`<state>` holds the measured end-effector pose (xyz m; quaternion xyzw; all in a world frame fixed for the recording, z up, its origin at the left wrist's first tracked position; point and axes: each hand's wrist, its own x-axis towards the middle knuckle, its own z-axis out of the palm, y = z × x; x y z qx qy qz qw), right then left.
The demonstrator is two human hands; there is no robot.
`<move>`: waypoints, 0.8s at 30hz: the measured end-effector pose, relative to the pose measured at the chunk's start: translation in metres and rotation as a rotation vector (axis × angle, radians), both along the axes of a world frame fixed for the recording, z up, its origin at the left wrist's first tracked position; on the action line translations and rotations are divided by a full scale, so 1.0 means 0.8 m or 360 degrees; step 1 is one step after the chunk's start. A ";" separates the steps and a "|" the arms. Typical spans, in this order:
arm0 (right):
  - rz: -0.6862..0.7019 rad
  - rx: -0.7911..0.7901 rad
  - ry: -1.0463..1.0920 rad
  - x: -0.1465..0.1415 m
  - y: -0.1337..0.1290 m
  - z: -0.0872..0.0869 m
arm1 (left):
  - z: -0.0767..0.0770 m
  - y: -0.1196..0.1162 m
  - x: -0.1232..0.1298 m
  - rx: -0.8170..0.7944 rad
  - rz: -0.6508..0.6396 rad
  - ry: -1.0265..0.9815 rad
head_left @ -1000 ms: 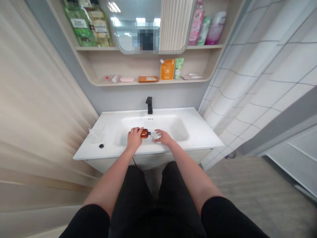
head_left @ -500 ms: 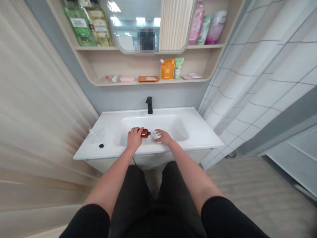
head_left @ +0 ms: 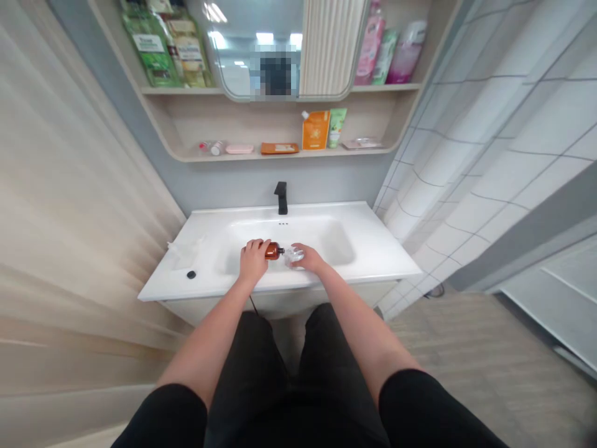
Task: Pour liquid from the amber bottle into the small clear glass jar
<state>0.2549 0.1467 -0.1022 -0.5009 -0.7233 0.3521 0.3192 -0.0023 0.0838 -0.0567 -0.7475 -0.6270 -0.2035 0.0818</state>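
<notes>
Glossy white basin (head_left: 336, 242); left hand (head_left: 253, 257) wraps an amber bottle (head_left: 272, 251), right hand (head_left: 308, 257) cups a clear rounded vessel (head_left: 292, 255).

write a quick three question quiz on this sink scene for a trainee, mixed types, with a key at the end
1. Multiple choice: the right hand holds a clear object. What does the left hand hold?
A) a black faucet
B) a brown bottle
C) a pink bottle

2. True or false: a small black round piece lies on the countertop, to the left of the basin.

3. Fill in the blank: on the low shelf, the orange pouch stands just left of a green ____.

Key: 1. B; 2. True; 3. tube
</notes>
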 end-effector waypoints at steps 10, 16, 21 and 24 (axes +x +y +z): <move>-0.0011 -0.0020 -0.0008 0.000 -0.004 0.004 | 0.002 -0.002 0.000 0.0010 -0.0003 -0.0002; -0.0003 -0.0010 -0.0019 0.000 -0.005 0.006 | 0.004 -0.003 0.000 -0.0017 -0.0010 -0.0031; -0.0012 -0.0003 -0.0037 -0.001 -0.005 0.008 | 0.006 -0.003 0.001 -0.0041 -0.0002 -0.0029; -0.0016 -0.0005 -0.0038 -0.001 -0.005 0.007 | 0.005 -0.003 0.001 -0.0020 -0.0001 -0.0022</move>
